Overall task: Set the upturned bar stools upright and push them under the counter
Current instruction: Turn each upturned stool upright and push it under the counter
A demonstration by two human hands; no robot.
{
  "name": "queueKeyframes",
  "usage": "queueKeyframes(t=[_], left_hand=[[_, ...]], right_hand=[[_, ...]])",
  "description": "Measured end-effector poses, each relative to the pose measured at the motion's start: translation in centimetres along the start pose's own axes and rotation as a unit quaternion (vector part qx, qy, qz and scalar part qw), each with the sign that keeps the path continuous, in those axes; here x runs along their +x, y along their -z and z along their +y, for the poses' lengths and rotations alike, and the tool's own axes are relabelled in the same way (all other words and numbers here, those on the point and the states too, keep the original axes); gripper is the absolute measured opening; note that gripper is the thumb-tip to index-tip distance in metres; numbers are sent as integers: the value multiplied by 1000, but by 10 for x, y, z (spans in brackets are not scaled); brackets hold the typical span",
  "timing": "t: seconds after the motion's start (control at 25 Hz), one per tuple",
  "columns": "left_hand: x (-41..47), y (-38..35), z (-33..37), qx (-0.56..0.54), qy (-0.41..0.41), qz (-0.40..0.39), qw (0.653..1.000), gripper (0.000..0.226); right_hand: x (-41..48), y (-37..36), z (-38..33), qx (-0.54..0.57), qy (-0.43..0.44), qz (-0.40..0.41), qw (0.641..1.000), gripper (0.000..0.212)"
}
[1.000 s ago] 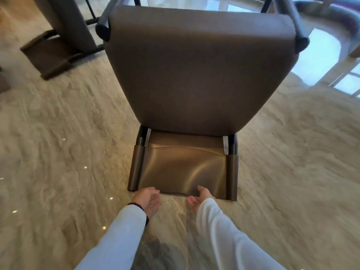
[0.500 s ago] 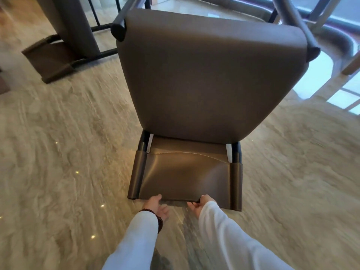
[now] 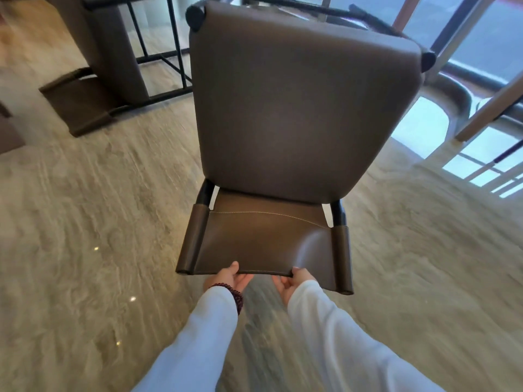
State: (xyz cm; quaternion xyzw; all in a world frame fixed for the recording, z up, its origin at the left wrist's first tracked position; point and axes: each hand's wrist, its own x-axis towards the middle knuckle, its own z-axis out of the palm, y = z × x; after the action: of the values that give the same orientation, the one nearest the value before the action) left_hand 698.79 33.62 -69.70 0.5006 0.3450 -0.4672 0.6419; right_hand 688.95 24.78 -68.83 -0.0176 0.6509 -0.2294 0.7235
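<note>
A brown leather bar stool (image 3: pixel 297 114) lies tipped over in front of me, its seat facing me and its black legs pointing away. Its low backrest (image 3: pixel 263 241) is raised a little off the floor at the near end. My left hand (image 3: pixel 227 278) grips the backrest's near edge from below, thumb on top. My right hand (image 3: pixel 294 280) grips the same edge a bit to the right. A second brown stool (image 3: pixel 85 106) lies overturned at the upper left, its black frame sticking out behind it.
The floor (image 3: pixel 85 250) is glossy beige marble. A brown edge (image 3: pixel 7 131) of some furniture shows at the far left. Window frames (image 3: pixel 481 154) and light wooden posts (image 3: pixel 492 106) stand at the right behind the stool.
Both hands reached the backrest's near edge and took hold of it from below. The backrest has lifted off the floor and the stool has tilted up toward me.
</note>
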Motion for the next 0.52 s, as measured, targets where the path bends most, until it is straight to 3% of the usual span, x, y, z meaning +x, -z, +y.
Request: queueKeyframes(t=[0.16,0.36,0.52], left_hand=[[-96,-37,50,20,20,-12,1000,29],[-218,-108,120,16,45,-39,998,3],[-296,-190,183,46,26,-51,997,19]], right_hand=[[-114,-27,-44,15,-1,-34,999,35],[-256,-76,-123,88,-26,-12,996,53],[-340,-132,-202,119,-7,-37,992,63]])
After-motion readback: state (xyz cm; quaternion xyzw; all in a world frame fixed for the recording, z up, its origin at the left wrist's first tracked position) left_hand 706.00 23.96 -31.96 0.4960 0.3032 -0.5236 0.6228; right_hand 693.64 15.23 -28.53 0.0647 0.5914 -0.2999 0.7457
